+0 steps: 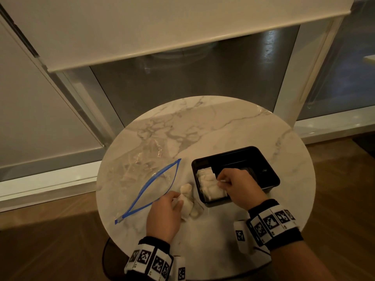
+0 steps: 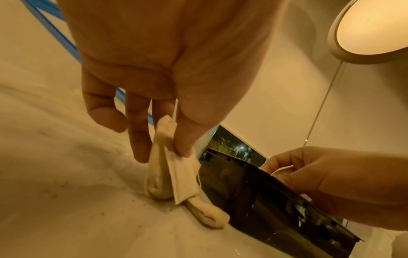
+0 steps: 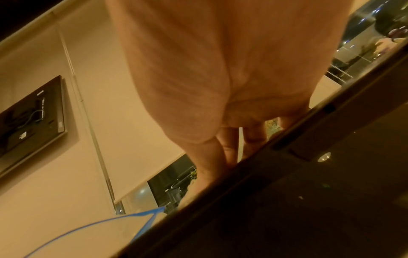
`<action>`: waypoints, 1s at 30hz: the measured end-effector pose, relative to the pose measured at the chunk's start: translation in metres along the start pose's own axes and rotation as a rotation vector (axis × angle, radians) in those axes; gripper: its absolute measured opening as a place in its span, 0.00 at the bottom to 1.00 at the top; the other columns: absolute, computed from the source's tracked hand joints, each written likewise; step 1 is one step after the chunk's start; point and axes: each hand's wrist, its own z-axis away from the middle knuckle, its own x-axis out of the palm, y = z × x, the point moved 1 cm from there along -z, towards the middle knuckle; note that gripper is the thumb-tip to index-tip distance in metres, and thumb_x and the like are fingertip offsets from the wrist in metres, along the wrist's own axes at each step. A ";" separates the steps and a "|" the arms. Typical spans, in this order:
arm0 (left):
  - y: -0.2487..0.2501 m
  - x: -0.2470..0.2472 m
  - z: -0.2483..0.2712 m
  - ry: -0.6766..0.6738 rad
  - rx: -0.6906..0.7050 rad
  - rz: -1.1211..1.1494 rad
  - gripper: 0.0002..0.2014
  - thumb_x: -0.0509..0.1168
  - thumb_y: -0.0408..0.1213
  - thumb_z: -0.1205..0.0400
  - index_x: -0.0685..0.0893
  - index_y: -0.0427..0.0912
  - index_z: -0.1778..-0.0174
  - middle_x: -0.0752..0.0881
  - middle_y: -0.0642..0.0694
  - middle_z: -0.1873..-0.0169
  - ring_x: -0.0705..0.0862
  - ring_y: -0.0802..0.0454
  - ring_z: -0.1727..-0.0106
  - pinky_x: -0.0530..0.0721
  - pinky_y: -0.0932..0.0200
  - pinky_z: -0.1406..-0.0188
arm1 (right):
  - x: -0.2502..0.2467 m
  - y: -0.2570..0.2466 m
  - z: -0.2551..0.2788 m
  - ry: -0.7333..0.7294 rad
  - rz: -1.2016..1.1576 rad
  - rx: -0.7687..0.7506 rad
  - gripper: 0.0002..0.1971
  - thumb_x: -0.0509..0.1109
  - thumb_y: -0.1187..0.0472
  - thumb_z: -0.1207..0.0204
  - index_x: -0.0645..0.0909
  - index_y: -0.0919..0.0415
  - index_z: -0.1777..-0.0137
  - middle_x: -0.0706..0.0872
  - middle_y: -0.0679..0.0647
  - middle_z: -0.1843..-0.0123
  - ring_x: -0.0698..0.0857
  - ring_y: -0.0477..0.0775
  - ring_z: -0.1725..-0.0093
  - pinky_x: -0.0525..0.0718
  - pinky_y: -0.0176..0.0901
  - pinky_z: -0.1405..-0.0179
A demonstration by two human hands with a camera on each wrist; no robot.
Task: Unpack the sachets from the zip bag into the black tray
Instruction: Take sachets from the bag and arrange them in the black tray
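Two bare hands work over the round white marble table (image 1: pixel 233 126), each wrist wrapped in a black band with square printed markers. The left hand (image 1: pixel 165 214) reaches forward and down, thumb and fingers (image 2: pixel 183 136) pinching the top of a white paper sachet (image 2: pixel 180 176) from a small pile of loose white sachets (image 1: pixel 189 201) lying between the clear zip bag with a blue seal (image 1: pixel 148 189) and the black rectangular plastic tray (image 1: pixel 261 157). The right hand (image 1: pixel 238 188) hangs over the tray's near left part, fingers curled, pinching a small white sachet (image 1: pixel 222 181) above the row of sachets (image 1: pixel 209 185) already inside. The bag lies flat, mouth open, left of the tray.
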 end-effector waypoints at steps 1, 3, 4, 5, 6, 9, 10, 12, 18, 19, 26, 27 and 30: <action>0.000 0.000 0.000 0.017 -0.002 -0.008 0.12 0.68 0.44 0.15 0.85 0.51 0.36 0.88 0.56 0.45 0.85 0.57 0.42 0.84 0.58 0.43 | 0.001 -0.002 -0.001 -0.019 0.020 0.007 0.02 0.73 0.55 0.20 0.85 0.49 0.49 0.87 0.47 0.56 0.86 0.49 0.53 0.88 0.51 0.48; -0.001 -0.001 0.000 0.033 0.002 -0.025 0.15 0.70 0.44 0.18 0.83 0.52 0.35 0.87 0.55 0.43 0.85 0.56 0.41 0.82 0.61 0.43 | 0.004 -0.004 -0.002 -0.055 0.051 0.020 0.01 0.74 0.55 0.21 0.85 0.49 0.52 0.87 0.46 0.57 0.86 0.48 0.54 0.88 0.50 0.49; -0.001 -0.001 0.000 0.030 0.000 -0.029 0.17 0.72 0.43 0.19 0.83 0.52 0.34 0.86 0.55 0.43 0.84 0.56 0.42 0.81 0.63 0.43 | 0.004 -0.004 -0.003 -0.073 0.065 0.034 0.01 0.75 0.55 0.22 0.85 0.49 0.54 0.87 0.46 0.58 0.86 0.48 0.55 0.88 0.49 0.50; -0.002 -0.001 -0.001 0.023 -0.006 -0.030 0.19 0.74 0.43 0.21 0.82 0.52 0.34 0.86 0.54 0.43 0.84 0.57 0.42 0.80 0.64 0.44 | 0.005 -0.004 -0.004 -0.087 0.078 0.047 0.02 0.75 0.54 0.23 0.85 0.48 0.55 0.87 0.46 0.58 0.86 0.48 0.55 0.88 0.49 0.50; -0.004 -0.001 -0.001 0.013 -0.014 -0.025 0.21 0.76 0.42 0.23 0.82 0.51 0.35 0.85 0.54 0.44 0.83 0.57 0.42 0.80 0.64 0.44 | 0.005 -0.004 -0.006 -0.097 0.089 0.060 0.02 0.76 0.54 0.23 0.85 0.48 0.55 0.87 0.46 0.58 0.86 0.48 0.55 0.87 0.47 0.51; -0.005 0.001 -0.002 -0.008 -0.039 -0.008 0.24 0.80 0.42 0.28 0.82 0.51 0.36 0.84 0.53 0.45 0.82 0.57 0.44 0.77 0.66 0.46 | 0.005 -0.007 -0.008 -0.123 0.132 0.084 0.05 0.76 0.52 0.24 0.84 0.45 0.59 0.87 0.44 0.59 0.85 0.46 0.56 0.83 0.43 0.57; -0.005 0.001 -0.002 -0.015 -0.043 -0.010 0.24 0.80 0.42 0.29 0.83 0.51 0.37 0.83 0.53 0.46 0.81 0.57 0.45 0.76 0.67 0.47 | 0.005 -0.008 -0.009 -0.131 0.152 0.092 0.05 0.77 0.52 0.24 0.84 0.44 0.60 0.87 0.43 0.59 0.85 0.45 0.57 0.82 0.41 0.59; -0.004 0.001 -0.004 -0.019 -0.038 -0.027 0.22 0.80 0.43 0.29 0.85 0.50 0.40 0.84 0.52 0.48 0.81 0.58 0.47 0.75 0.69 0.50 | 0.006 -0.009 -0.010 -0.138 0.194 0.122 0.06 0.78 0.52 0.26 0.85 0.43 0.62 0.88 0.42 0.61 0.86 0.44 0.58 0.82 0.41 0.60; 0.003 -0.006 -0.004 -0.017 -0.008 -0.140 0.10 0.73 0.49 0.22 0.88 0.54 0.46 0.83 0.55 0.48 0.81 0.60 0.52 0.78 0.64 0.55 | 0.010 -0.014 -0.010 -0.161 0.229 0.191 0.07 0.81 0.49 0.31 0.86 0.43 0.56 0.88 0.42 0.57 0.86 0.47 0.56 0.83 0.43 0.57; 0.003 -0.008 -0.003 -0.011 -0.001 -0.146 0.09 0.72 0.50 0.21 0.88 0.56 0.47 0.83 0.57 0.48 0.81 0.61 0.52 0.79 0.64 0.55 | 0.011 -0.015 -0.010 -0.165 0.226 0.196 0.09 0.81 0.48 0.31 0.86 0.44 0.54 0.88 0.42 0.56 0.86 0.47 0.55 0.84 0.44 0.56; 0.007 -0.020 -0.003 0.047 0.058 -0.117 0.06 0.72 0.52 0.20 0.89 0.57 0.51 0.85 0.60 0.51 0.82 0.63 0.50 0.80 0.63 0.52 | 0.004 -0.022 -0.008 -0.219 0.299 0.291 0.21 0.84 0.44 0.38 0.79 0.46 0.50 0.84 0.46 0.54 0.85 0.51 0.51 0.87 0.53 0.46; 0.008 -0.022 -0.003 0.057 0.063 -0.107 0.06 0.72 0.52 0.20 0.89 0.57 0.52 0.86 0.60 0.52 0.83 0.63 0.51 0.81 0.63 0.51 | 0.003 -0.023 -0.008 -0.223 0.305 0.301 0.22 0.84 0.44 0.38 0.78 0.46 0.50 0.84 0.46 0.53 0.85 0.52 0.51 0.87 0.52 0.46; 0.010 -0.026 -0.003 0.076 0.070 -0.098 0.07 0.70 0.55 0.19 0.88 0.58 0.52 0.87 0.60 0.55 0.84 0.62 0.53 0.83 0.62 0.53 | 0.005 -0.027 -0.008 -0.232 0.291 0.321 0.24 0.85 0.44 0.39 0.76 0.47 0.50 0.83 0.47 0.52 0.84 0.53 0.51 0.87 0.52 0.46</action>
